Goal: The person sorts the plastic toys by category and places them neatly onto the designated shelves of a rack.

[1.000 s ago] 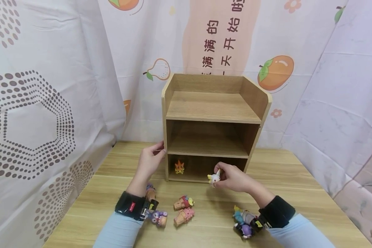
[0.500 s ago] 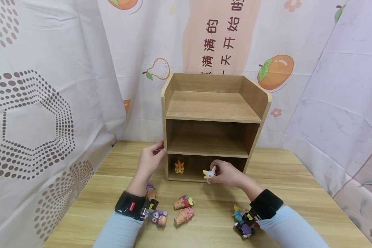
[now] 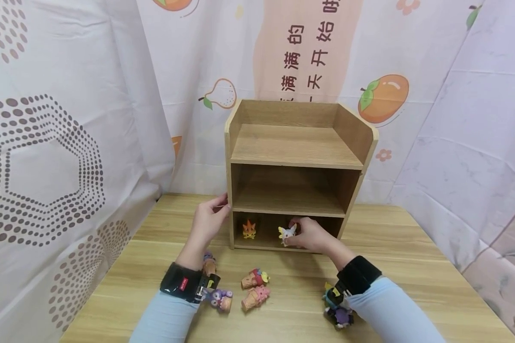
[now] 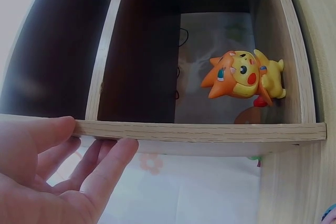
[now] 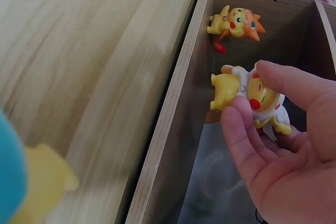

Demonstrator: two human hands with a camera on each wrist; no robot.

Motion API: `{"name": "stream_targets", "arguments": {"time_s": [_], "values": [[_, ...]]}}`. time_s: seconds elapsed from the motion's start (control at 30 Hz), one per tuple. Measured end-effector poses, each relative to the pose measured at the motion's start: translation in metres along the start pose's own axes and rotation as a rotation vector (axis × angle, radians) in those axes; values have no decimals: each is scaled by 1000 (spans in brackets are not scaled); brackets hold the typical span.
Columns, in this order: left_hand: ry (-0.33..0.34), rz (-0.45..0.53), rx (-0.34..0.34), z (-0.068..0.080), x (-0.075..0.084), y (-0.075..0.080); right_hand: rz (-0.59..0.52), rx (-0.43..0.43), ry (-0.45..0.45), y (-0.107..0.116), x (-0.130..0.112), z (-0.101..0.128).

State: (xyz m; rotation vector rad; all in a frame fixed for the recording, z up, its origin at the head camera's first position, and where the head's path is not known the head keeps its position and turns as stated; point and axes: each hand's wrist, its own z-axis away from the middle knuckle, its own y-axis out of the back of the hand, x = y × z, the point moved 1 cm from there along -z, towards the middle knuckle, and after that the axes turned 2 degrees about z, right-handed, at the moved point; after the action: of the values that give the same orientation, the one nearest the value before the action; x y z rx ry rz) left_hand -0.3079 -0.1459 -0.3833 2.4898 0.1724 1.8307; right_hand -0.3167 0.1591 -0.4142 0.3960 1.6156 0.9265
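Observation:
A small yellow toy figurine in a white hood (image 5: 226, 88) is pinched between the thumb and fingers of my right hand (image 3: 315, 237). It stands upright within the bottom compartment of the wooden shelf (image 3: 298, 165), its feet by the compartment floor in the right wrist view. To its left, an orange-hooded yellow figurine (image 4: 236, 80) stands in the same compartment, near the left wall. My left hand (image 3: 208, 220) touches the shelf's left side panel (image 4: 210, 131), thumb tip at the front edge and fairly straight fingers along the outer face.
On the table before the shelf lie two ice-cream-cone toys, one red-topped (image 3: 254, 278) and one pink (image 3: 255, 298). A purple toy (image 3: 220, 301) and another cone toy (image 3: 209, 265) lie by my left wrist. Several figurines (image 3: 340, 316) cluster beneath my right wrist. A printed curtain (image 3: 189, 95) hangs behind.
My right hand has carried the white-hooded figurine left and inward, from the shelf's front into the bottom compartment, turning it upright. The left hand stays at the side panel.

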Motion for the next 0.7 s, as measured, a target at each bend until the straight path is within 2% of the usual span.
{"name": "stream_targets", "arguments": {"time_s": [0.37,0.7], "values": [[7,9,-3,0,0,0,-134,28,-95,-5,4,-8],[2,4,2,-1,-1,-1,-244,55,-99,-11,3,-16]]}}
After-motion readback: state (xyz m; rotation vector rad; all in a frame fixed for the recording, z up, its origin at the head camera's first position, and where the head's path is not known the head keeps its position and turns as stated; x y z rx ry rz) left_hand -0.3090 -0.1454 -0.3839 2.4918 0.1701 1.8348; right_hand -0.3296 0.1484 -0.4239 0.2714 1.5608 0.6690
